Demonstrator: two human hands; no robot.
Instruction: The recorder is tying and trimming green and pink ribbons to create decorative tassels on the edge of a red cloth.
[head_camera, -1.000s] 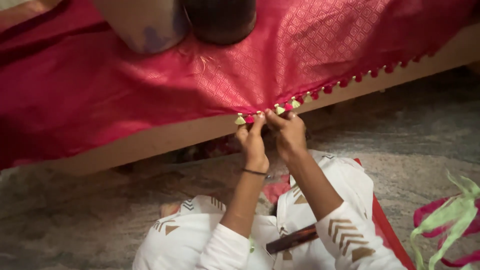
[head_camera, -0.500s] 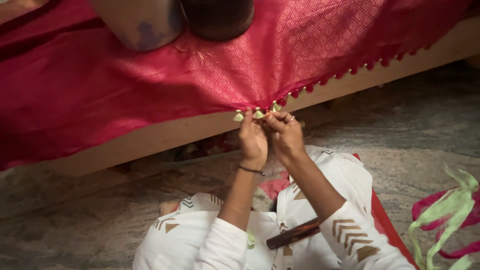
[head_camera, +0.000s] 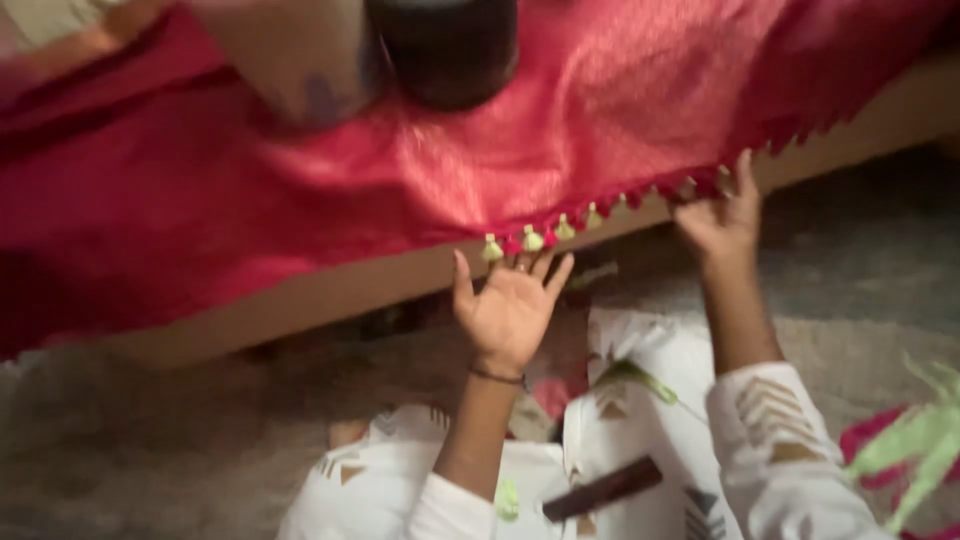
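A red patterned cloth (head_camera: 560, 150) lies over a low wooden platform (head_camera: 330, 300), its edge trimmed with small pale green and pink tassels (head_camera: 530, 240). My left hand (head_camera: 505, 310) is just below the tassels, palm up and fingers spread, holding nothing. My right hand (head_camera: 725, 215) has reached right along the trimmed edge and touches the cloth there. Motion blur hides whether its fingers pinch the edge. Both arms wear white sleeves with brown chevron marks.
A dark round pot (head_camera: 445, 45) and a pale vessel (head_camera: 290, 60) stand on the cloth at the back. A brown stick-like object (head_camera: 605, 488) and green thread (head_camera: 640, 378) lie on my lap. Green and pink ribbons (head_camera: 905, 450) lie at right on grey carpet (head_camera: 150, 440).
Both hands were together pinching one tassel. Now they have parted: the left hand dropped away open, and the right hand moved right along the cloth's edge. The view is blurred.
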